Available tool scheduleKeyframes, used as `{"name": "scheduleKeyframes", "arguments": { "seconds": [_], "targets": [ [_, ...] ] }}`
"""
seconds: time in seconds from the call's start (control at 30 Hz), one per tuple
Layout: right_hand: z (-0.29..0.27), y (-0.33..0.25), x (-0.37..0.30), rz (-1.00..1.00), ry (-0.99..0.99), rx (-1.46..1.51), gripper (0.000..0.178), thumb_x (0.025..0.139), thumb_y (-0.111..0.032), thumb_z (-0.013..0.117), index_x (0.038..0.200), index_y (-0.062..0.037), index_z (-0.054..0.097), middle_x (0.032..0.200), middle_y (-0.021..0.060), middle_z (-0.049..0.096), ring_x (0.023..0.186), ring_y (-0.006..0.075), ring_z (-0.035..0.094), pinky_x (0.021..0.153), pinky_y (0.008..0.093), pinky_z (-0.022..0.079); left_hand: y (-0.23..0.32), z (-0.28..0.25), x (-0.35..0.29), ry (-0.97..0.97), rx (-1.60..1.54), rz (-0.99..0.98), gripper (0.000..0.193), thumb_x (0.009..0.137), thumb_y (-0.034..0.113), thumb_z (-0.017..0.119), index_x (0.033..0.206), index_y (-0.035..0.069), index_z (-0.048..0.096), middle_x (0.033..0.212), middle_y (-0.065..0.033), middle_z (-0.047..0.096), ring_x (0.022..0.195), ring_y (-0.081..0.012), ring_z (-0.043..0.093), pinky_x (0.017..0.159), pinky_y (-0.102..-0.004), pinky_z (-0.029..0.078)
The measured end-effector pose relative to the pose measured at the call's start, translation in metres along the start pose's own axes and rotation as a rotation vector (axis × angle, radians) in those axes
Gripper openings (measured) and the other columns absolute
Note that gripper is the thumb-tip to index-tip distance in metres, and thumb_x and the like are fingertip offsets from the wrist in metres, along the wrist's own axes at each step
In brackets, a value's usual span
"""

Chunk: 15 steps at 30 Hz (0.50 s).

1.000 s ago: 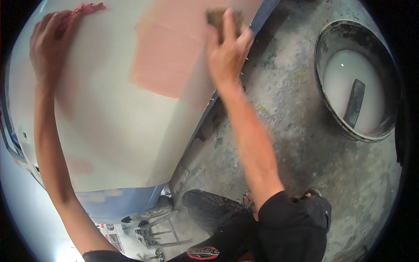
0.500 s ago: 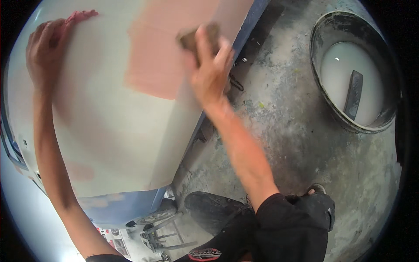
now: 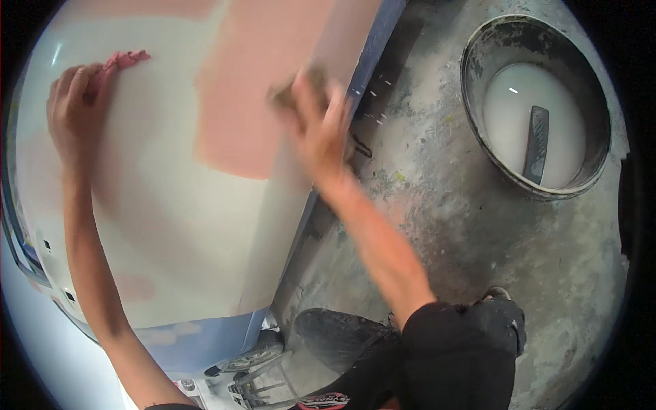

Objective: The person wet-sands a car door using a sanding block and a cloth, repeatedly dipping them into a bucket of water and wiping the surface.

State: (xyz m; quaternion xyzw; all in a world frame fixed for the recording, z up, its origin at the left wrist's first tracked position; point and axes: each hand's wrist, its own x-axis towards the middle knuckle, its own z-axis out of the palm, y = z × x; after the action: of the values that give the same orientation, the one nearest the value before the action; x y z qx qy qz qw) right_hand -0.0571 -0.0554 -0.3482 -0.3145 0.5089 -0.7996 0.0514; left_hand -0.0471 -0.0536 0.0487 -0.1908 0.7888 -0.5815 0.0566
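A pale car door panel (image 3: pixel 191 260) with pinkish patches fills the left and middle of the view. On it, at the upper left, my left hand (image 3: pixel 72 123) is closed around a crumpled pink cloth (image 3: pixel 130 59), part of which sticks out past the fingers. My right hand (image 3: pixel 318 140) is smeared by motion. It grips a brown sanding block (image 3: pixel 281 94) against the panel, at the right side of the large pink patch (image 3: pixel 236 116), close to the panel's blue edge (image 3: pixel 372 51). The block's underside is hidden.
A black bucket (image 3: pixel 471 126) of cloudy whitish water stands on the stained concrete floor (image 3: pixel 437 225) at right, with a long dark block (image 3: pixel 538 140) in it. A wheel (image 3: pixel 260 352) and a metal stand (image 3: pixel 263 389) are below the panel. My bent knee (image 3: pixel 335 335) is nearby.
My right hand has shifted slightly down and left over the panel with the sanding block. White droplets now show beside the panel edge. The whole view has shifted a little; my left hand keeps the cloth.
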Motion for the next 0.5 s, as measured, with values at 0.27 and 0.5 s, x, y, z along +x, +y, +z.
{"name": "scheduleKeyframes", "arguments": {
  "seconds": [0.27, 0.5],
  "targets": [
    [-0.001, 0.042, 0.027, 0.118, 0.03, 0.049, 0.064, 0.096, -0.033, 0.071, 0.153, -0.0157, 0.05, 0.13, 0.0255, 0.047, 0.117, 0.0442, 0.05, 0.102, 0.0524, 0.044, -0.004, -0.006, 0.004, -0.021, 0.031, 0.032, 0.018, 0.09, 0.016, 0.079, 0.105, 0.007, 0.074, 0.104, -0.0071, 0.072, 0.095, -0.0251, 0.068, 0.086, -0.0375, 0.055],
    [-0.002, 0.001, -0.022, 0.144, -0.009, 0.121, 0.06, 0.095, -0.03, 0.071, 0.152, -0.0228, 0.052, 0.133, 0.0288, 0.047, 0.12, 0.0465, 0.05, 0.103, 0.0536, 0.043, -0.014, -0.011, 0.006, -0.013, 0.009, 0.065, 0.018, 0.09, 0.015, 0.079, 0.106, 0.007, 0.074, 0.104, -0.0074, 0.073, 0.094, -0.0251, 0.069, 0.083, -0.0373, 0.055]
  ]
}}
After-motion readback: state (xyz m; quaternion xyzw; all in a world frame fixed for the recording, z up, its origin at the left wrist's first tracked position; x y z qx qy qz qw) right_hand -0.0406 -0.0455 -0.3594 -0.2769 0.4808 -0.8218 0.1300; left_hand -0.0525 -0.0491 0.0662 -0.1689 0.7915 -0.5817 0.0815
